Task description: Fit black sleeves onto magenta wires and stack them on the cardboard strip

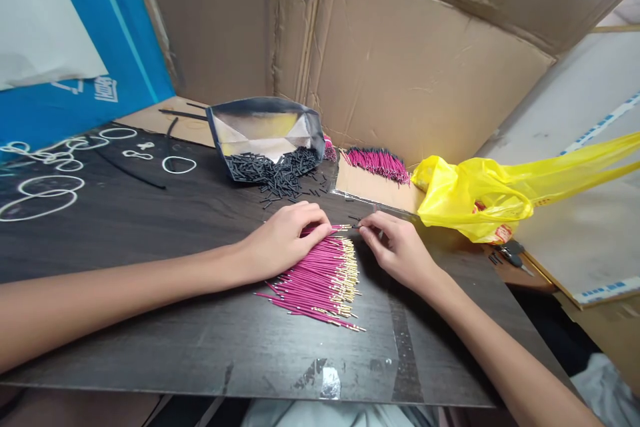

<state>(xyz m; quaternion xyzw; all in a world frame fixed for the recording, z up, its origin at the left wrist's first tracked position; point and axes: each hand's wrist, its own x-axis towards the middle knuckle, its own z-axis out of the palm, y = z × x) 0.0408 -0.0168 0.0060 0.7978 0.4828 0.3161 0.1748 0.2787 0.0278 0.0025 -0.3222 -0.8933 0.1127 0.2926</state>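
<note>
Many magenta wires (315, 273) with gold tips lie fanned out on the dark table. My left hand (293, 233) rests over their upper end, thumb and fingers closed on a magenta wire whose tip points right. Just right of that tip, my right hand (393, 240) pinches a small black tube (356, 227) between thumb and fingertips. Behind my hands, an open box (270, 130) lies tipped, with short black tubes (285, 170) spilling from it. More magenta wires with dark ends (377, 164) sit in a row on a cardboard piece (375, 192).
White rubber bands (43, 183) and black strips lie at the left. A yellow plastic bag (475, 193) stands at the right, with keys (513, 253) near it. Cardboard walls (400, 60) rise behind the table (175, 333).
</note>
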